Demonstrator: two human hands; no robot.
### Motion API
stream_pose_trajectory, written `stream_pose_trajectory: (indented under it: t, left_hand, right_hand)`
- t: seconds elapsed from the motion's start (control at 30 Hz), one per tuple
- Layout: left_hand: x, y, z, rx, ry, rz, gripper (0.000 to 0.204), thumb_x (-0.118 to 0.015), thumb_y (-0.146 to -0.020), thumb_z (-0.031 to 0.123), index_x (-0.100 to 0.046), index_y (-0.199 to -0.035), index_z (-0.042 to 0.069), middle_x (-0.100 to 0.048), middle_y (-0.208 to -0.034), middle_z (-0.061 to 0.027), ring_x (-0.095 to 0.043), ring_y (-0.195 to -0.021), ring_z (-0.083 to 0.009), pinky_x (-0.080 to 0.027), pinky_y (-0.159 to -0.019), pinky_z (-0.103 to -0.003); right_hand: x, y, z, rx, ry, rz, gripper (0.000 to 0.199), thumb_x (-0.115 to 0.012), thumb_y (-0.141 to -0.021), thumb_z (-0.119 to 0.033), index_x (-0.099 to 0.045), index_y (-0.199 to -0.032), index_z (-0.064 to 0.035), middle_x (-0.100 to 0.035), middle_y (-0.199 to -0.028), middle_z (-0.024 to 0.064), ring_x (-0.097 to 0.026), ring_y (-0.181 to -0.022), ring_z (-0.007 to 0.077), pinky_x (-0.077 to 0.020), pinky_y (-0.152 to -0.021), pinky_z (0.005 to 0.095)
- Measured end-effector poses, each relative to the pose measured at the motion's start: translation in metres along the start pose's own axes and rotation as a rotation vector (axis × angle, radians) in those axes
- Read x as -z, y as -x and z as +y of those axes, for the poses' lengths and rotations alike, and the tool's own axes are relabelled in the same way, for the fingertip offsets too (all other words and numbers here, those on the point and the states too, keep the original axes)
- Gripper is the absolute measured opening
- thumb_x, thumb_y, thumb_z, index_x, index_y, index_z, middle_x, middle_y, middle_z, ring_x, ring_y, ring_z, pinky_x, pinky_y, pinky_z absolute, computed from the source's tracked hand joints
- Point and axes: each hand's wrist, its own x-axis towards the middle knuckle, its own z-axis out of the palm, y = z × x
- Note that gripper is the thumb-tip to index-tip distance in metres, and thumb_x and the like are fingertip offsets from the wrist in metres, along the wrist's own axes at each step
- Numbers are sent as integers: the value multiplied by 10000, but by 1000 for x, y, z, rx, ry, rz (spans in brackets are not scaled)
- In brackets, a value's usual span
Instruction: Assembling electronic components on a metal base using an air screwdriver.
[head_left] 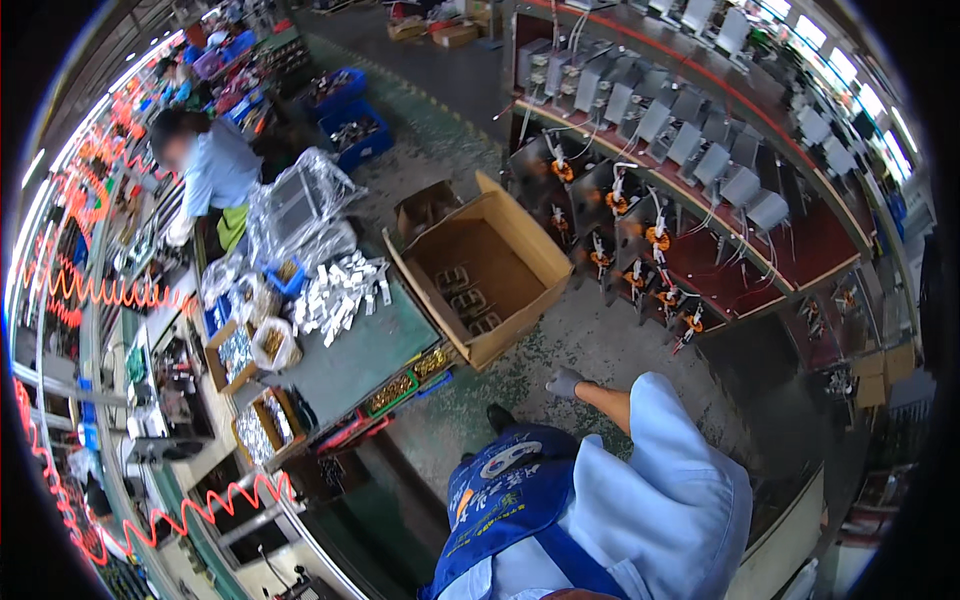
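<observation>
The right hand (566, 383), in a grey glove, hangs loosely curled and holds nothing, just below the open cardboard box (487, 266) that sits tilted at the corner of the green worktable (352, 362). Inside the box lie a few metal parts (468, 300). The left hand is out of sight.

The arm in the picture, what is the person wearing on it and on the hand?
A light blue short sleeve covers the upper arm, and the forearm is bare. The hand wears a grey glove. A dark blue apron with printing hangs in front. Only one arm shows.
</observation>
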Motion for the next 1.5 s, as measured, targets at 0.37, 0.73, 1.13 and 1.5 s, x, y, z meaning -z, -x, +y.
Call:
stream_pose_trajectory:
  t: [0.37, 0.73, 1.13, 1.5]
  left_hand:
    - [48, -88, 188, -492, 211, -8, 175, -605, -946, 197, -621, -858, 48, -588, -703, -53, -592, -617, -161, -456, -486, -319]
    - [-80, -37, 423, -1216, 60, 254, 229, -542, -978, 88, -662, -1134, -28, -693, -1013, -93, -630, -926, -215, -505, -876, -331]
    - [-320, 47, 492, -1332, 368, 116, 187, -613, -977, 88, -663, -1124, -18, -689, -1023, -94, -632, -946, -176, -512, -864, -298]
    - [-434, 195, 643, -1710, -114, -12, 212, -626, -992, 153, -675, -1125, -5, -703, -1054, -144, -681, -979, -274, -526, -896, -352]
  right_hand:
    - [123, 130, -76, 66, -274, 261, 418, -611, -905, -379, -710, -1107, -27, -731, -1036, 220, -715, -991, 303, -541, -874, 405]
    - [411, 365, -368, 1567, -20, 671, 249, -708, -741, -108, -681, -978, -40, -652, -906, 113, -670, -809, 282, -546, -781, 431]
    - [479, 393, -246, 894, 279, 1117, 244, -707, -875, -204, -691, -1029, -16, -647, -921, 47, -627, -816, 179, -565, -698, 311]
    - [642, 382, -44, 1300, 65, 815, 203, -681, -724, -106, -653, -906, -19, -647, -841, 73, -660, -698, 216, -573, -666, 342]
